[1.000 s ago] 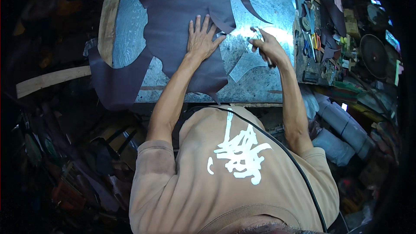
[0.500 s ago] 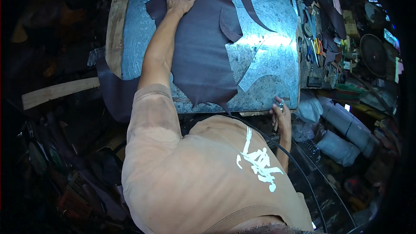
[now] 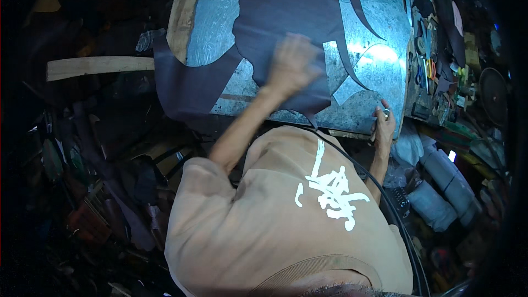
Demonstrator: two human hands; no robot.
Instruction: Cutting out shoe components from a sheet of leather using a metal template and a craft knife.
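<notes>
A large dark brown sheet of leather (image 3: 286, 8) with irregular edges lies over a scratched metal-topped table (image 3: 215, 25). My left hand (image 3: 296, 65) is over the near middle of the leather, its fingers smeared by motion. At the table's near right corner is my right hand (image 3: 385, 124), fingers curled, with a silvery ring-like glint on one of them. Something dark shows within its grip, too small to make out. A narrow pointed strip of the leather (image 3: 345, 58) reaches toward that hand, flat on the metal.
Another brown leather piece (image 3: 187, 91) hangs over the left edge beside a wooden board (image 3: 99, 67). Scissors (image 3: 430, 69) and other tools crowd a side bench at right. Plastic-wrapped rolls (image 3: 434, 206) lie below it. A black cable (image 3: 360, 173) runs across my front.
My left hand has swept from the far part of the leather back toward me. The leather's curled flap now lies flat as a strip. My right hand stays by the table corner.
</notes>
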